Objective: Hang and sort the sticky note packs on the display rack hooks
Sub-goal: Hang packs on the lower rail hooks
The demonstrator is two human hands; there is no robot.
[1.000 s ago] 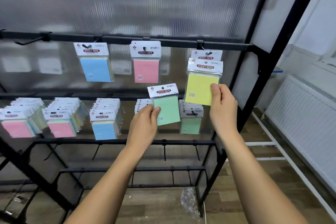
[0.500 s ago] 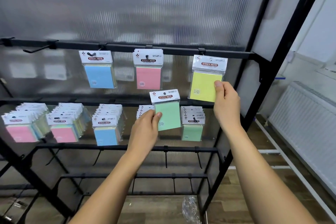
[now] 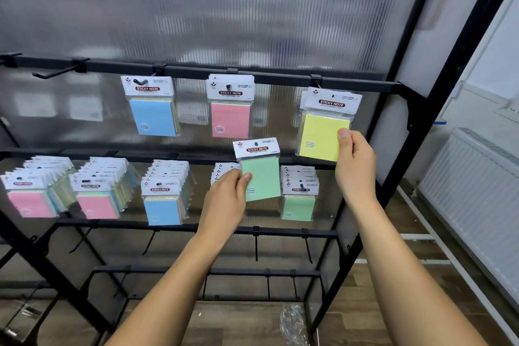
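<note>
The left hand [image 3: 224,199] pinches a green sticky note pack [image 3: 259,170] by its lower left edge, thumb on the front and fingers curled behind, holding it free of any hook and slightly tilted. Up and to the right of it, the right hand [image 3: 355,166] grips the lower right corner of a yellow pack [image 3: 323,132], thumb on the front; that pack's header sits at the rightmost hook on the upper rail [image 3: 280,80] of the black display rack [image 3: 438,87]. Above the left hand, on the same rail, hangs a pink pack [image 3: 230,112], and further left a blue pack [image 3: 153,109]; a bare hook [image 3: 53,73] sticks out beyond that. Just right of the left hand, below the right one, a short row of green packs [image 3: 299,196] hangs on the lower rail. Left of the left hand hang a row fronted by blue [image 3: 163,199] and two fuller rows fronted by pink [image 3: 95,194] [image 3: 29,194]. Directly behind the held green pack more white headers [image 3: 222,171] show; their colour is hidden.
</note>
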